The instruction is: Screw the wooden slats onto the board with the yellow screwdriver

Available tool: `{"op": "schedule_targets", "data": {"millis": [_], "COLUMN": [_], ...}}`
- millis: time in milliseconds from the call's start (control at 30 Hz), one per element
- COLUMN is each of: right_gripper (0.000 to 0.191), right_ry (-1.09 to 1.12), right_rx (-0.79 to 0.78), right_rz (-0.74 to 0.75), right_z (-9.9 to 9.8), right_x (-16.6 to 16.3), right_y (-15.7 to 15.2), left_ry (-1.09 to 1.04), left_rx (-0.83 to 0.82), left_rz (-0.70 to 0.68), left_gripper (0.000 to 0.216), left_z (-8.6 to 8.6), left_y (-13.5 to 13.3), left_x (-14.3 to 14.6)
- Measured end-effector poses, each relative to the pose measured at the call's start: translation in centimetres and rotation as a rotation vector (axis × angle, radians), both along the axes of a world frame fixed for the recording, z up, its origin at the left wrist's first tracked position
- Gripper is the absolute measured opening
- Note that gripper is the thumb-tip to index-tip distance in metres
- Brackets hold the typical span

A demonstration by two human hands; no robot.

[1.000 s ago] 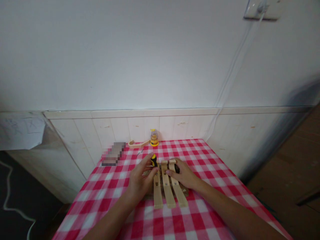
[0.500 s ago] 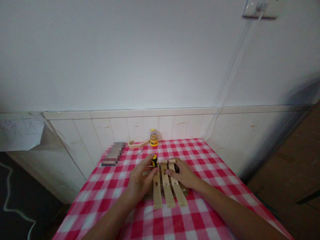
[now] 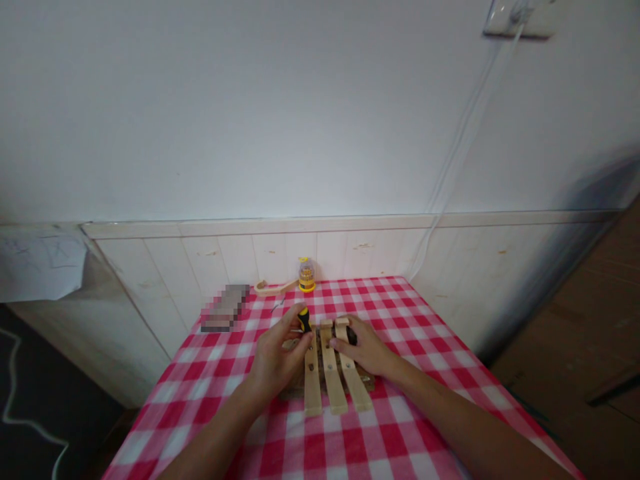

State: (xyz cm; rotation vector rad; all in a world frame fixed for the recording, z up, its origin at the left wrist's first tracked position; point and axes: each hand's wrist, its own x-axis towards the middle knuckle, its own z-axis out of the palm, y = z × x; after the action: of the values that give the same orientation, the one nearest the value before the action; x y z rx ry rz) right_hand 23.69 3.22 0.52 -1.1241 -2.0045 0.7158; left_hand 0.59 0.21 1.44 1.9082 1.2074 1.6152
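My left hand [image 3: 277,353] is closed around the yellow-and-black handle of a small screwdriver [image 3: 304,320]. The screwdriver tilts slightly over the upper part of the leftmost of three light wooden strips [image 3: 313,387]. These strips lie side by side across a darker wooden base [image 3: 367,381], with screws showing in them. My right hand [image 3: 367,347] grips the far right part of this wooden piece, its thumb on the middle strip [image 3: 334,383] and its fingers around the right strip [image 3: 356,383]. The screwdriver's tip is hidden by my left thumb.
At the table's far edge stand a clear-topped yellow screwdriver-bit case [image 3: 307,277] and a loose curved wooden strip [image 3: 273,289]. A thin metal piece [image 3: 278,306] lies before them. A blurred-out flat object [image 3: 225,309] is on the left. The red-and-white checked cloth [image 3: 400,440] covers the table against the wall.
The screwdriver's handle leans a little more to the left, and my left hand has shifted slightly with it. My right hand keeps its hold on the wooden piece.
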Motion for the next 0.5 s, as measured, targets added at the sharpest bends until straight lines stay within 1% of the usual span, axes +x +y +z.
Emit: {"op": "schedule_targets", "data": {"millis": [133, 367, 500], "right_gripper": [0.023, 0.022, 0.021], "right_ry": [0.003, 0.000, 0.000], "right_rx": [-0.009, -0.016, -0.025], "right_rz": [0.002, 0.013, -0.003], "right_z": [-0.13, -0.02, 0.02], "right_x": [0.06, -0.02, -0.05], "right_y": [0.06, 0.06, 0.04], "left_ry": [-0.015, -0.008, -0.003], "left_rx": [-0.011, 0.018, 0.016], "left_rz": [-0.004, -0.037, -0.043], "left_gripper": [0.047, 0.047, 0.047], "left_z": [0.14, 0.68, 0.70], "left_y": [-0.06, -0.30, -0.18], "left_x": [0.13, 0.02, -0.05]}}
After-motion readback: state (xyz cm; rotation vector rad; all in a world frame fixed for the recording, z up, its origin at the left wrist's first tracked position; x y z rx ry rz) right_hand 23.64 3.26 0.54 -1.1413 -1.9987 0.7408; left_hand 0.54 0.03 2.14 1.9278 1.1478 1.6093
